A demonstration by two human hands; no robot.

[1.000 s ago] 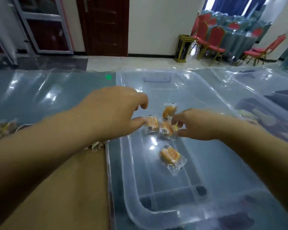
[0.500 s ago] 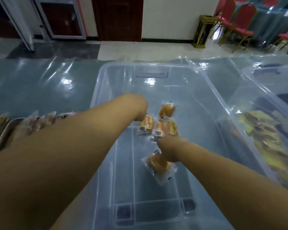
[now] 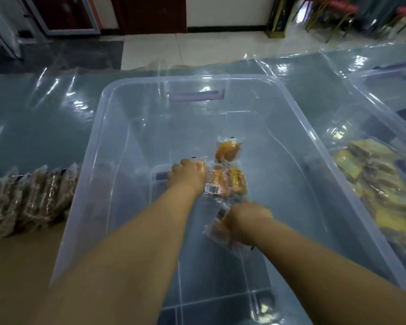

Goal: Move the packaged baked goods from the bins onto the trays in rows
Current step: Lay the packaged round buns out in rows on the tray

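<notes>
Nearest to me, both bare forearms reach down into the clear bin (image 3: 96, 146), which stands on the table (image 3: 33, 118) under a glossy transparent sheet. The right grip (image 3: 246, 222) is curled round the near packet (image 3: 217, 232), an orange baked piece in clear wrap lying on the bin floor. Farther in and to the left, the left grip (image 3: 188, 178) sits knuckles up over another packet, of which only a corner shows; its fingers are hidden, so I cannot tell whether it holds the packet. Just right of it and touching, the barcode packet (image 3: 217, 184) and the yellow-label packet (image 3: 239, 182) lie overlapped. The far packet (image 3: 227, 150) lies just beyond them. Left of the bin, outside its wall, a row of brown packets (image 3: 33, 195) stands on edge, packed close. To the right, a second bin (image 3: 384, 127) holds yellow packets (image 3: 373, 174). Beyond the table lie a tiled floor (image 3: 197, 50) and a dark door (image 3: 150, 15).
</notes>
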